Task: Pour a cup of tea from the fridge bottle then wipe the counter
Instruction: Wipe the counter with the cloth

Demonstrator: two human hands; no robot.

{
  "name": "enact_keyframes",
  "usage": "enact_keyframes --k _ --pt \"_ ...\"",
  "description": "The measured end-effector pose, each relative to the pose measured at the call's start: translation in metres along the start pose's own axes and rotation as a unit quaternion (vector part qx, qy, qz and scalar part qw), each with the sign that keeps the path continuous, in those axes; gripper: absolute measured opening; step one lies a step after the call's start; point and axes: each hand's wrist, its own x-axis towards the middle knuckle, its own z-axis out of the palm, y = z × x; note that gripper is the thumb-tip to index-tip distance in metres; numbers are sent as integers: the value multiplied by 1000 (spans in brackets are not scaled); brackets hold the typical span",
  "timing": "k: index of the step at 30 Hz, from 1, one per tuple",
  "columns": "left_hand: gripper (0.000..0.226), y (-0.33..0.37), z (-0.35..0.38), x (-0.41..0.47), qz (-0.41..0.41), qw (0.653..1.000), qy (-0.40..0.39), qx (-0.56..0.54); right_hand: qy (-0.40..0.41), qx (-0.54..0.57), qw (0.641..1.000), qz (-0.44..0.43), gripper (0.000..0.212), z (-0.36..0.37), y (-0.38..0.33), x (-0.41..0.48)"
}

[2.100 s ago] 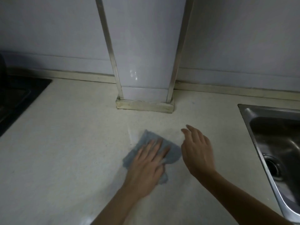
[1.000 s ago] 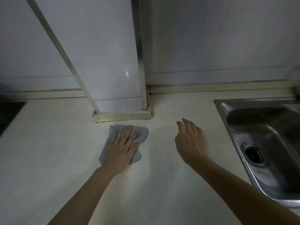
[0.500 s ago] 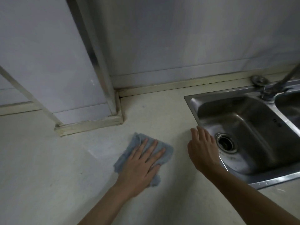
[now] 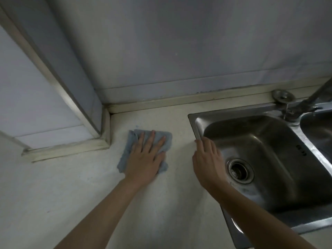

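Blue cloth (image 4: 168,143) lies flat on the pale counter (image 4: 71,194), between the boxed white pillar (image 4: 45,105) and the steel sink (image 4: 233,110). It is near the back wall (image 4: 179,51). The left hand (image 4: 143,159) presses down on the cloth with its fingers straight and spread a little, and it covers most of the cloth. The right hand (image 4: 208,160) holds nothing. Its fingers are straight and close together, and the tips reach the sink's left rim. I cannot tell if the palm touches the counter. A round drain (image 4: 239,170) sits in the sink bowl, and a tap (image 4: 305,103) stands at the back of the sink.
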Motion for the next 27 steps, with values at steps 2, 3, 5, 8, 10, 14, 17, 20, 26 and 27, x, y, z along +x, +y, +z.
enact_keyframes --k 2,3,5,8,10,14,17,20,26,27 --pt "60 24 0 -17 8 1000 -6 -23 -6 13 1000 -8 45 2 0 10" --pt "60 30 -1 -26 13 999 -14 -44 -7 21 1000 -13 44 2 -1 16" --pt "56 28 -3 -35 20 996 -22 -89 -9 33 999 -28 45 2 -3 27" --pt "57 1 1 -26 -19 993 -9 -112 1 27 998 -51 45 3 -5 43" --pt "59 -26 4 -4 -80 994 -5 -72 9 23 998 -54 44 5 -5 54" --pt "66 -52 6 51 -164 984 -46 -43 18 22 997 -78 41 6 3 70" --pt "74 -40 7 80 -191 980 -56 -29 22 25 996 -80 40 6 12 76" --pt "70 -5 -1 105 -218 974 -56 -33 16 18 997 -79 42 5 24 79" --pt "67 51 -4 108 -131 986 -42 -90 31 51 998 -34 42 6 36 87" --pt "64 54 -2 98 -111 988 -34 -104 31 51 998 -35 40 7 35 88"
